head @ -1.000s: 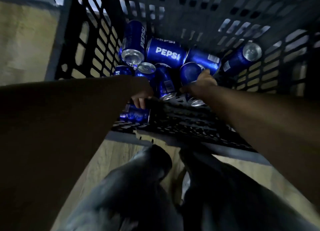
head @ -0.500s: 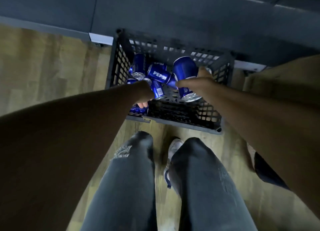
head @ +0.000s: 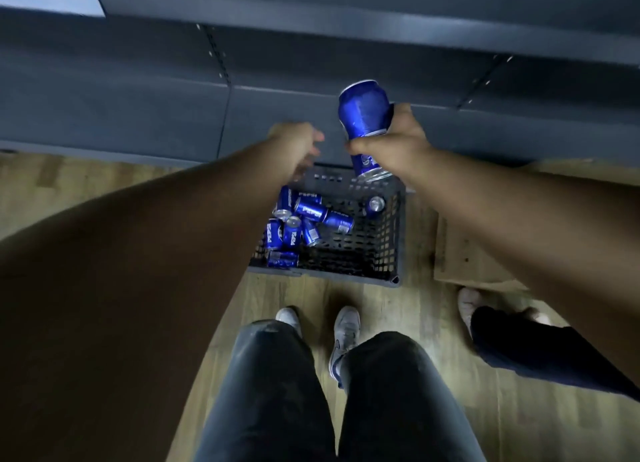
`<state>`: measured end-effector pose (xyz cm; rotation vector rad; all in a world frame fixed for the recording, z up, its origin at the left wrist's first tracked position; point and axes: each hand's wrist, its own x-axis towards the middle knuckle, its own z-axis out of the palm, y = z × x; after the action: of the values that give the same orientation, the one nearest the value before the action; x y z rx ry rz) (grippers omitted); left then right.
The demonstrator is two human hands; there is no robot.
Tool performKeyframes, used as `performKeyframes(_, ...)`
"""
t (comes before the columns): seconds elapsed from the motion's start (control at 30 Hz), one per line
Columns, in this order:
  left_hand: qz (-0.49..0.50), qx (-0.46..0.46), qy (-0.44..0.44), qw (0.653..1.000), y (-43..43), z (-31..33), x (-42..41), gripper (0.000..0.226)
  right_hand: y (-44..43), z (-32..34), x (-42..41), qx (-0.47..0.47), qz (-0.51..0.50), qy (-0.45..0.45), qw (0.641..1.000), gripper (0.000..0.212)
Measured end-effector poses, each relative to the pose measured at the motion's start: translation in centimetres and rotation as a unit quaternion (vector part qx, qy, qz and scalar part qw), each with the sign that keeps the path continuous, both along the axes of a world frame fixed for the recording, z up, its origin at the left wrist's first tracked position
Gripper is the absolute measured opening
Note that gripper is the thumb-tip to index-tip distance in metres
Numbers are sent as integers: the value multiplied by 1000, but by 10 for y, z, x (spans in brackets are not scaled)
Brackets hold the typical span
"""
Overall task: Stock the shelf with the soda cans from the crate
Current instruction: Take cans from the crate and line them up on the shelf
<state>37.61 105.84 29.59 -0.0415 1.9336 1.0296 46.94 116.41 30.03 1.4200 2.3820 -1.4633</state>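
Wooden floor under a dark crate and, seemingly, flat cardboard

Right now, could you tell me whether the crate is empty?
Not empty: several blue soda cans lie jumbled in the crate, mostly toward its left side.

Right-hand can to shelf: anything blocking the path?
Nothing visible does. The right hand holds the can up over the crate, in front of the dark shelf. The left hand is off to the can's left, apart from it.
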Motion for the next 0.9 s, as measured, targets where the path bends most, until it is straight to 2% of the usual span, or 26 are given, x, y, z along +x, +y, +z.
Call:
performKeyframes(0.17,67,124,-9,990,16,75,2,47,-7,74,-4,5,-4,58,998,63)
performKeyframes(0.3,83,191,-6,978,25,118,-3,51,-13,118,-7,3,8,110,994,55)
performKeyframes(0.43,79,255,-2,964,24,159,-6,51,-21,157,-8,9,0,158,987,58)
performKeyframes(0.6,27,293,26,955,21,207,-6,56,-28,196,-9,43,12,207,977,56)
performKeyframes(0.7,32,318,30,947,21,233,-4,86,-32,215,-9,54,27,233,971,56)
performKeyframes(0.9,59,314,109,941,25,259,-10,64,-37,248,-14,60,40,245,967,58)
